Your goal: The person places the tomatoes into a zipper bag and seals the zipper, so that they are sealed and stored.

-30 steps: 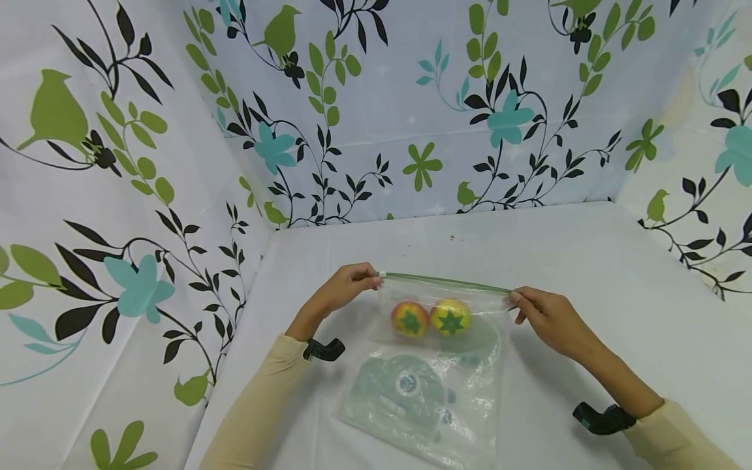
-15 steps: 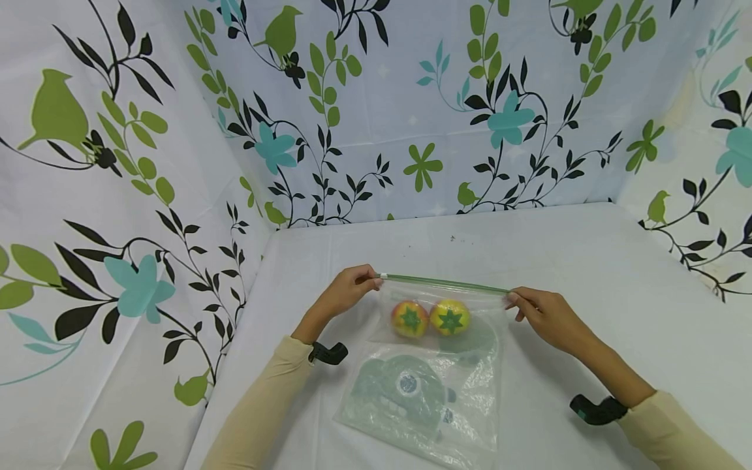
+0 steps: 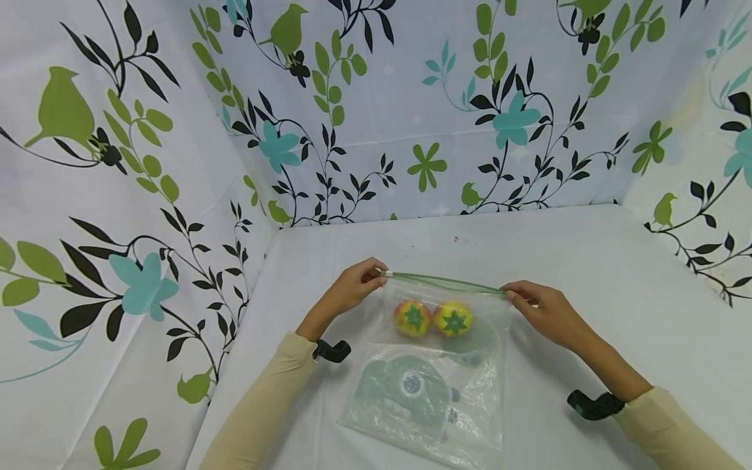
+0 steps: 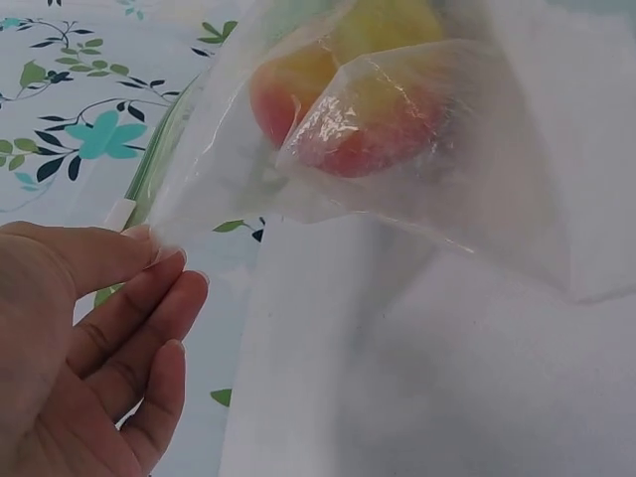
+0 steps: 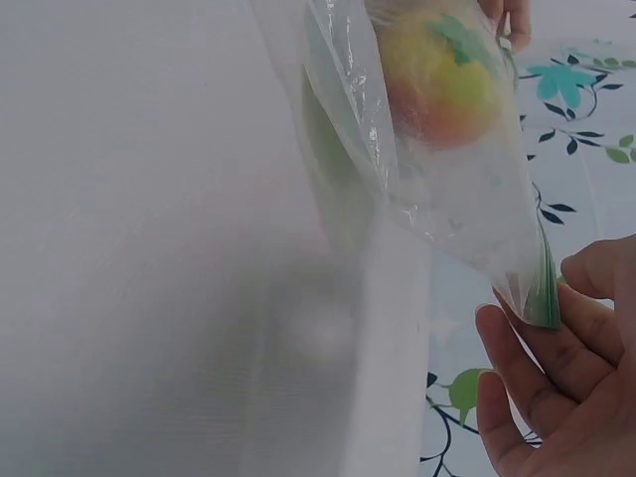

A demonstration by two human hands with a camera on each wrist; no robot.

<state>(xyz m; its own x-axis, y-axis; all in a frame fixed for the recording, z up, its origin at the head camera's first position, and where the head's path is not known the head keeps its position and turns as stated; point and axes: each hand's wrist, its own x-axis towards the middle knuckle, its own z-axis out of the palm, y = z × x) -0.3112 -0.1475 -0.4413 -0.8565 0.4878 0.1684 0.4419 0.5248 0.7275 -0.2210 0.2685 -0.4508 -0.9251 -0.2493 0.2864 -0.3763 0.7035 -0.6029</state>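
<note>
A clear zip bag (image 3: 435,398) with a green zip strip is stretched between both hands, its upper part raised. My left hand (image 3: 355,285) pinches the top left corner beside a small white slider (image 3: 386,274). At the opposite top corner, my right hand (image 3: 546,313) holds the end of the strip between thumb and fingers. Inside sit two red-and-yellow tomato-like pieces, a left one (image 3: 413,318) and a right one (image 3: 453,318), each with a green star-shaped top. In the left wrist view, the left thumb and fingertips (image 4: 159,260) meet on the film.
The bag's lower part, with a pale green print, lies towards me on the white table (image 3: 564,241). Patterned cloth walls (image 3: 376,130) stand behind and at the sides. Dark wrist bands with camera mounts sit on both wrists.
The right hand has shifted slightly left and up with its corner. The green strip's two edges now bow apart in the middle. Both hands keep their hold; the head view has shifted a little.
</note>
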